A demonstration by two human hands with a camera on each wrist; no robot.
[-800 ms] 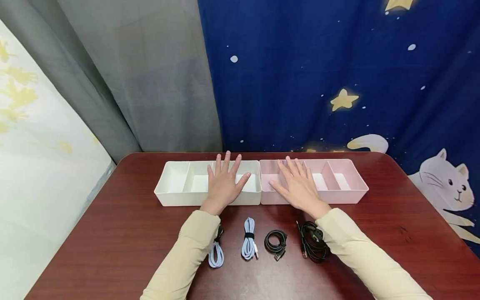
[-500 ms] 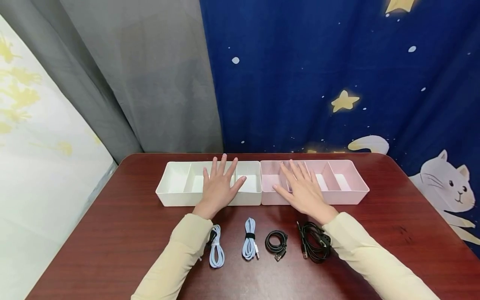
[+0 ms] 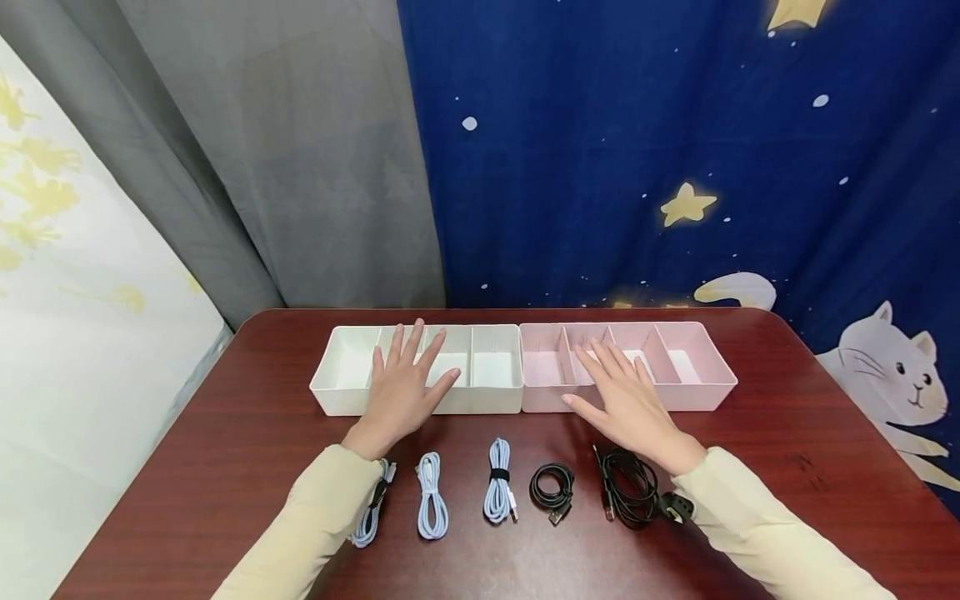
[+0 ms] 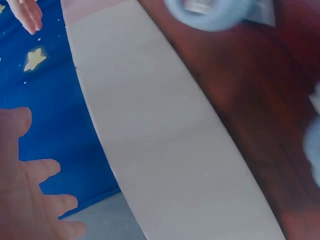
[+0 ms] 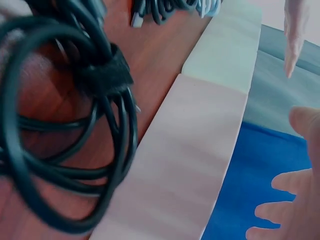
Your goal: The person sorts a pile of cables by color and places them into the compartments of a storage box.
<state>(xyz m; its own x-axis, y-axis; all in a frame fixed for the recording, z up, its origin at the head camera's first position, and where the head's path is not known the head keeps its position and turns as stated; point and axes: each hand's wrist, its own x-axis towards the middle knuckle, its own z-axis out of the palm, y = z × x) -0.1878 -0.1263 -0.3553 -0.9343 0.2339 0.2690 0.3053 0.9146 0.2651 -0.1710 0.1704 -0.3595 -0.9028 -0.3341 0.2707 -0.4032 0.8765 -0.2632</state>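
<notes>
Behind the far edge of the brown worktop (image 3: 187, 467) hang a grey curtain (image 3: 315, 150) and a blue curtain (image 3: 585, 150) with yellow stars and a white cat (image 3: 892, 371). A white sheet (image 3: 82, 350) with yellow marks hangs past the left edge. The left sleeve (image 3: 307, 517) gets in the way and hides part of one cable. The hands hide parts of the boxes.

There are two long boxes, end to end along the far edge. The white box (image 3: 330, 398) is nearer the far left corner, and the pink box (image 3: 697, 396) is nearer the far right corner. The pink box has four little rooms.

There are five cables in a row in front of the boxes, away from the far edge. Three are light blue cables (image 3: 432, 500), on the left. Two are black cables (image 3: 552, 503), one small and one big.

The left hand (image 3: 397, 398) is over the white box, its fingers spread wide. The right hand (image 3: 628, 410) is over the pink box, also spread wide. I cannot tell if they touch the boxes.
</notes>
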